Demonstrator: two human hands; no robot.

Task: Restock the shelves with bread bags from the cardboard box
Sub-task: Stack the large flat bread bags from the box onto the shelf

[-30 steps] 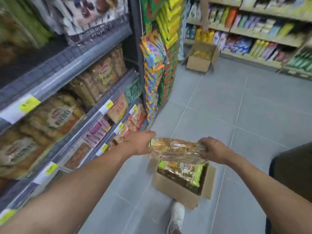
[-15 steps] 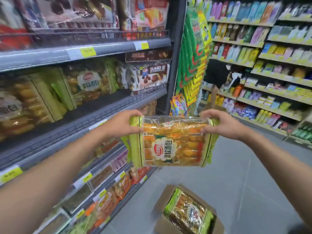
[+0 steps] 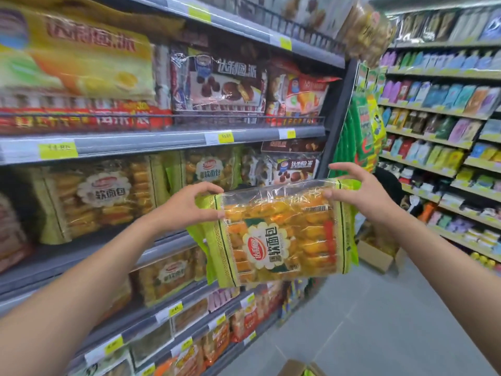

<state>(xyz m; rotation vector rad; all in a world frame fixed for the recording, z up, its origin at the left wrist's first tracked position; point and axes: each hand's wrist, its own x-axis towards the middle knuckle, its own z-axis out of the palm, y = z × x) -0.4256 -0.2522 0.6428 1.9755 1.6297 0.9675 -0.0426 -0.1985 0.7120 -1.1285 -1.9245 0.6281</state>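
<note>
One bread bag (image 3: 279,234) hangs just in front of the shelf (image 3: 67,257), left hand (image 3: 187,207) and right hand (image 3: 360,194) pinching its top corners | step: shelving | next, likely: slide it upright onto the shelf.

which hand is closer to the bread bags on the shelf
Left. The left hand sits just before the shelved bread bags; the right hand holds the aisle-side end of the carried bag.

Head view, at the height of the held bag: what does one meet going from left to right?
Shelved bread bag → left hand → held bread bag → right hand → far aisle shelves.
</note>
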